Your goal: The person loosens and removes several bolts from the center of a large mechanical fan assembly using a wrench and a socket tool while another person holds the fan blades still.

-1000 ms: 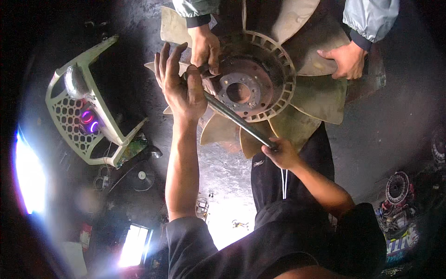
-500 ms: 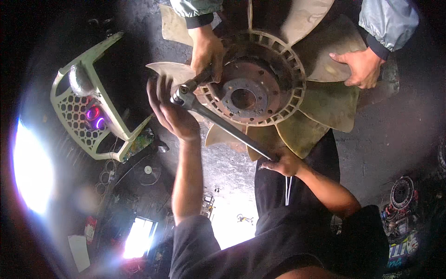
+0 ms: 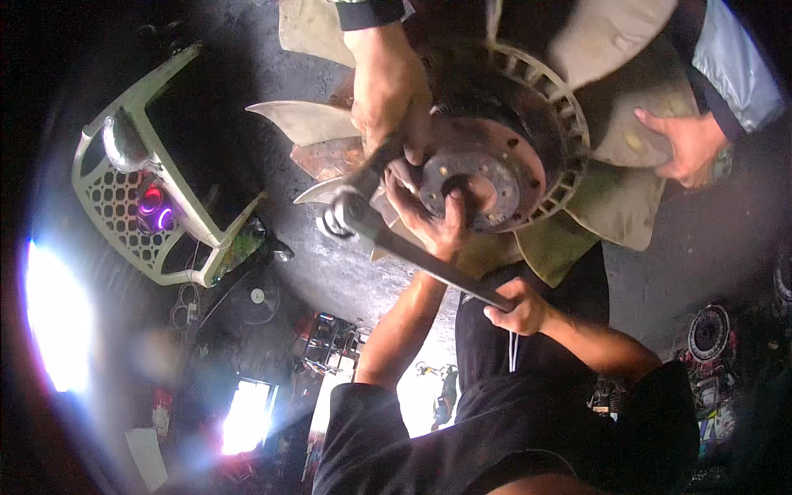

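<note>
A large fan point(image 3: 615, 198) with pale, dirty blades stands before me, a round metal hub point(image 3: 502, 169) at its centre. My left hand point(image 3: 437, 219) grips the hub's edge, its thumb at the centre hole and the other fingers partly hidden. My right hand point(image 3: 524, 307) is closed round the handle end of a long socket wrench point(image 3: 425, 262). The wrench head lies left of the hub, blurred by motion. A co-worker's hand point(image 3: 392, 95) holds the dark piece by the wrench head; what that piece joins to is hidden. The co-worker's other hand point(image 3: 689, 148) grips a blade at the right.
At the left is a pale green grille panel point(image 3: 124, 202) with a round lamp and glowing rings. Dark, worn floor point(image 3: 313, 272) spreads beneath the fan. A spoked wheel-like part point(image 3: 709, 334) and cluttered machine parts sit at the lower right. Bright openings glare at the lower left.
My left hand has moved from beside the wrench head to the hub and closed on it. The wrench and my right hand have shifted slightly down; the fan appears farther right and tilted.
</note>
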The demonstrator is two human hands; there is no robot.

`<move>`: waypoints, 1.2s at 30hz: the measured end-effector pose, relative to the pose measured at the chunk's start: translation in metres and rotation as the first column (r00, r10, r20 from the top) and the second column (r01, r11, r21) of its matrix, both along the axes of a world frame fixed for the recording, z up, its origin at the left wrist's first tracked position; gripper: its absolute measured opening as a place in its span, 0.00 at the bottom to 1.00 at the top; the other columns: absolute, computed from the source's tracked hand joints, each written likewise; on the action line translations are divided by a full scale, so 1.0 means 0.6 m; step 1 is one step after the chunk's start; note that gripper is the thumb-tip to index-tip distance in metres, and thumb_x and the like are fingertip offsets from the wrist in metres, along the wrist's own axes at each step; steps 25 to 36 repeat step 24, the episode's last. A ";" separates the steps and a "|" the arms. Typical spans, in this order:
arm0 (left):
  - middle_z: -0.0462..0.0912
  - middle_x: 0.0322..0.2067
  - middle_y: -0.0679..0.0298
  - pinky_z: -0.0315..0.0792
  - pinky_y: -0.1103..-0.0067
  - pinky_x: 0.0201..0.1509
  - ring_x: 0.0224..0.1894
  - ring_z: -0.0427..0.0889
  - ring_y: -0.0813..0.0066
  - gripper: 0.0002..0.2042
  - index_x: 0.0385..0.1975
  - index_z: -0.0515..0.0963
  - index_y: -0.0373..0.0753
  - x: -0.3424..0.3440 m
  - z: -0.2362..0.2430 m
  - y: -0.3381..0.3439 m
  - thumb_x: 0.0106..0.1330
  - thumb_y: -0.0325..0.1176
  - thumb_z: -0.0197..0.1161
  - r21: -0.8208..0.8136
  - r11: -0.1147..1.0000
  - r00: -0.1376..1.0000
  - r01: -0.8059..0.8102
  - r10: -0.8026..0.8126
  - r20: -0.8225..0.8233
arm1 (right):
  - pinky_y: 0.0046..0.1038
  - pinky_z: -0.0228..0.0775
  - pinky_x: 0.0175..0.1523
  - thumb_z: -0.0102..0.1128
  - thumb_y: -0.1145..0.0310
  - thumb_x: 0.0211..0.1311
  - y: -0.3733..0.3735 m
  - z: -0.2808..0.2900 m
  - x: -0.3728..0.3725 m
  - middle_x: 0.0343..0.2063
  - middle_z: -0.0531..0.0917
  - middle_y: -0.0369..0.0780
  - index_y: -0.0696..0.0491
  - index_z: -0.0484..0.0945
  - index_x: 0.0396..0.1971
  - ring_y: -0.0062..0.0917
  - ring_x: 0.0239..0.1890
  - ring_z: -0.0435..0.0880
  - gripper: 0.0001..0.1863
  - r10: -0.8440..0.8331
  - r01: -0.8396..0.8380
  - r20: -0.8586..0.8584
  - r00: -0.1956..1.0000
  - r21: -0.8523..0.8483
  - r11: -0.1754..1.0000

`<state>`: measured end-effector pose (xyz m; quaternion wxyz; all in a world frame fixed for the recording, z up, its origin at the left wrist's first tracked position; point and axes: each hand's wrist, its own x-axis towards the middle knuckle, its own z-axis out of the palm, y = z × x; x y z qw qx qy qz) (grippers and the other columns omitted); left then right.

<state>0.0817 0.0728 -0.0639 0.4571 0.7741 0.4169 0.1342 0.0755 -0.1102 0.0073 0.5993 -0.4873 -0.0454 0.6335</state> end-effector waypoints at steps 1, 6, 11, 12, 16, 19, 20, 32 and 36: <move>0.62 0.57 0.46 0.51 0.65 0.66 0.60 0.61 0.56 0.43 0.62 0.54 0.26 0.000 0.004 -0.002 0.53 0.48 0.66 0.051 0.998 0.999 0.039 -0.037 -0.037 | 0.27 0.65 0.24 0.60 0.73 0.51 0.002 -0.002 -0.009 0.13 0.77 0.38 0.54 0.74 0.16 0.21 0.17 0.75 0.08 -0.020 0.020 -0.045 0.999 0.005 1.000; 0.58 0.58 0.48 0.51 0.65 0.67 0.62 0.59 0.57 0.47 0.62 0.49 0.26 0.011 0.011 0.001 0.52 0.48 0.69 -0.133 0.991 1.000 0.014 -0.015 -0.007 | 0.28 0.65 0.24 0.61 0.75 0.47 0.009 0.001 -0.006 0.13 0.76 0.38 0.53 0.75 0.15 0.22 0.16 0.76 0.06 -0.029 0.029 0.010 1.000 -0.001 1.000; 0.64 0.56 0.46 0.61 0.65 0.61 0.56 0.67 0.57 0.45 0.63 0.49 0.27 0.005 0.004 -0.012 0.55 0.49 0.66 -0.065 0.998 1.000 0.002 -0.001 0.016 | 0.29 0.65 0.23 0.63 0.73 0.43 0.000 -0.007 -0.042 0.12 0.76 0.39 0.54 0.74 0.14 0.25 0.15 0.75 0.06 -0.033 0.028 -0.128 0.991 -0.039 0.999; 0.64 0.56 0.46 0.61 0.65 0.61 0.56 0.67 0.57 0.45 0.63 0.49 0.27 -0.004 0.001 -0.011 0.55 0.49 0.66 -0.065 0.998 1.000 0.005 -0.004 0.015 | 0.29 0.65 0.23 0.63 0.73 0.43 0.007 -0.005 -0.038 0.12 0.76 0.39 0.54 0.74 0.14 0.25 0.15 0.75 0.06 -0.036 0.031 -0.128 0.991 -0.039 0.999; 0.66 0.55 0.45 0.63 0.66 0.60 0.55 0.69 0.57 0.47 0.64 0.44 0.29 -0.018 -0.007 -0.013 0.55 0.49 0.67 -0.069 0.998 0.999 -0.003 0.006 0.048 | 0.31 0.64 0.22 0.65 0.68 0.39 0.025 -0.002 -0.038 0.12 0.76 0.43 0.54 0.71 0.12 0.32 0.14 0.75 0.11 -0.008 0.004 -0.063 0.998 -0.066 0.998; 0.66 0.53 0.49 0.63 0.66 0.58 0.55 0.68 0.59 0.46 0.64 0.46 0.32 -0.006 0.004 -0.017 0.54 0.48 0.68 -0.146 0.988 0.998 -0.040 0.045 0.031 | 0.31 0.66 0.23 0.65 0.67 0.38 0.028 -0.010 -0.039 0.13 0.76 0.44 0.55 0.72 0.12 0.34 0.15 0.77 0.11 0.130 -0.131 -0.039 0.991 -0.043 0.990; 0.66 0.53 0.49 0.63 0.66 0.58 0.55 0.68 0.59 0.46 0.64 0.46 0.32 0.000 0.008 -0.018 0.54 0.48 0.68 -0.148 0.988 0.999 -0.034 0.038 0.028 | 0.32 0.67 0.23 0.65 0.67 0.37 0.032 -0.008 -0.038 0.13 0.76 0.43 0.55 0.71 0.12 0.35 0.16 0.78 0.11 0.096 -0.099 -0.062 0.993 -0.044 0.994; 0.63 0.55 0.53 0.61 0.65 0.59 0.55 0.67 0.62 0.50 0.66 0.45 0.36 -0.010 0.009 -0.010 0.51 0.54 0.69 -0.186 0.982 0.997 -0.045 0.032 -0.074 | 0.35 0.67 0.23 0.66 0.64 0.38 0.040 -0.016 -0.054 0.12 0.75 0.43 0.54 0.70 0.11 0.36 0.16 0.78 0.14 0.037 -0.036 0.048 0.998 -0.025 0.999; 0.63 0.55 0.53 0.61 0.65 0.59 0.55 0.67 0.62 0.50 0.66 0.45 0.36 -0.010 0.009 -0.010 0.51 0.54 0.69 -0.186 0.982 0.997 -0.045 0.032 -0.074 | 0.35 0.67 0.23 0.66 0.64 0.38 0.040 -0.016 -0.054 0.12 0.75 0.43 0.54 0.70 0.11 0.36 0.16 0.78 0.14 0.037 -0.036 0.048 0.998 -0.025 0.999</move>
